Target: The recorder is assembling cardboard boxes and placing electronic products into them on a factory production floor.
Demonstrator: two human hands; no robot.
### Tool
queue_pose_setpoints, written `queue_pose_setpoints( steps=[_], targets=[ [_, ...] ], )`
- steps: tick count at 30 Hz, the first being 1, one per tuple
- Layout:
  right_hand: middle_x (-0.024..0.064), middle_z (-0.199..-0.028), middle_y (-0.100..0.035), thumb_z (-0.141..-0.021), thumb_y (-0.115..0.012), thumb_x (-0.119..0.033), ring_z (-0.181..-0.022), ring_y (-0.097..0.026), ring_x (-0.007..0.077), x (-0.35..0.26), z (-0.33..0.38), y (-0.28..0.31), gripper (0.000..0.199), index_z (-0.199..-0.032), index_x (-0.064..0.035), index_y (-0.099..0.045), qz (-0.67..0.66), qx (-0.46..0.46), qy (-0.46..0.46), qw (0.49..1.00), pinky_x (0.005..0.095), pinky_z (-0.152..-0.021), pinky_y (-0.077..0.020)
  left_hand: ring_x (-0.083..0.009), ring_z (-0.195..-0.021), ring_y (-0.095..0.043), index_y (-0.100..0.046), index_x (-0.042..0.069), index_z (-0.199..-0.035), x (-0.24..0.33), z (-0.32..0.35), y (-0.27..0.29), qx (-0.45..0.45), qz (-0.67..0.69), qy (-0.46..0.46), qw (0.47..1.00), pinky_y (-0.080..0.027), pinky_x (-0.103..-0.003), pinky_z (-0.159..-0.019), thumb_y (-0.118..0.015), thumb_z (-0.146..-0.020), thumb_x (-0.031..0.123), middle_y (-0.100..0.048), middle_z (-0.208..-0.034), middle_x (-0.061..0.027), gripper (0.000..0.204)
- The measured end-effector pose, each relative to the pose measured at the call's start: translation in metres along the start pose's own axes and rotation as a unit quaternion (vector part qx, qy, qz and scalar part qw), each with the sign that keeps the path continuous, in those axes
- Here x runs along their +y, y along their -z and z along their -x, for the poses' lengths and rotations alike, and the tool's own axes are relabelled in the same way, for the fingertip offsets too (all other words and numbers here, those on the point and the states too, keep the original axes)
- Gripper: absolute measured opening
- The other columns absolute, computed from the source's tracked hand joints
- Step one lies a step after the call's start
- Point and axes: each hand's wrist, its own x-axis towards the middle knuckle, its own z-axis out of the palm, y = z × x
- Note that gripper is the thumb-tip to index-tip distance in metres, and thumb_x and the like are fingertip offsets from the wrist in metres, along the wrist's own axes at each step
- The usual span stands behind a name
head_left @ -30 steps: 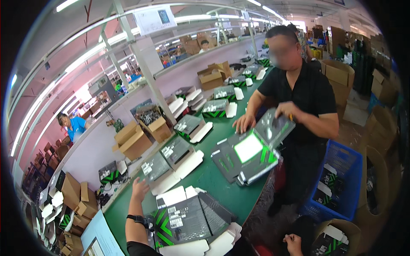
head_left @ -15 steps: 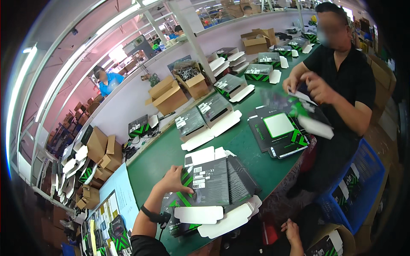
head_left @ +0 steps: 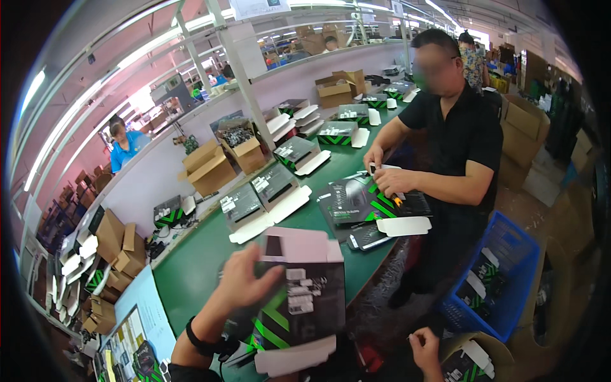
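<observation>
A flattened black carton (head_left: pixel 315 299) with green stripes, a white label patch and pale flaps at both ends is tilted up in front of me. My left hand (head_left: pixel 245 280) grips it at its upper left, thumb over the printed face; the hand is slightly blurred. Below the carton's left side, part of another black and green carton shows over the green table (head_left: pixel 184 280). My right hand (head_left: pixel 425 349) is low at the right, away from the carton, with its fingers curled closed. Whether anything small is in it I cannot make out.
Across the table a co-worker (head_left: pixel 461 127) handles a black and green carton (head_left: pixel 356 200) on a stack. Several formed cartons (head_left: pixel 273 181) line the wall side, near open brown boxes (head_left: pixel 207 167). A blue basket (head_left: pixel 503 274) with cartons stands at the right.
My left hand has raised the top flattened carton off the pile and tilted it. My view has turned right. The co-worker's carton has come down onto the stack.
</observation>
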Motion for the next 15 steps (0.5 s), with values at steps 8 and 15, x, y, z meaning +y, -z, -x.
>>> queue_pose_setpoints(
  steps=[8,15],
  targets=[
    [0.0033,-0.073,-0.059,-0.074,-0.088,-0.03,-0.055,-0.054,0.0188,-0.192,-0.038,0.077,0.033,-0.081,-0.0095,-0.063,0.197,0.045,0.512,0.835,0.0314,-0.047,-0.0395,-0.0125,-0.096,-0.06,-0.06,-0.002,-0.122,0.116,-0.009,-0.126,-0.41,0.424,-0.171,0.789,-0.049,-0.03,-0.086,-0.068,-0.087,0.006,-0.069,-0.103,-0.007,0.036],
    [-0.0004,-0.069,-0.053,-0.071,-0.084,-0.021,-0.06,-0.052,0.0166,-0.204,-0.049,0.077,0.023,-0.075,-0.0105,-0.064,0.329,-0.01,0.477,0.815,0.0303,-0.048,-0.0403,-0.0066,-0.099,-0.057,-0.06,0.001,-0.121,0.122,0.013,-0.204,-0.518,0.599,-0.115,0.6,-0.047,-0.026,-0.089,-0.067,-0.088,-0.003,-0.065,-0.106,-0.0006,0.034]
  ],
)
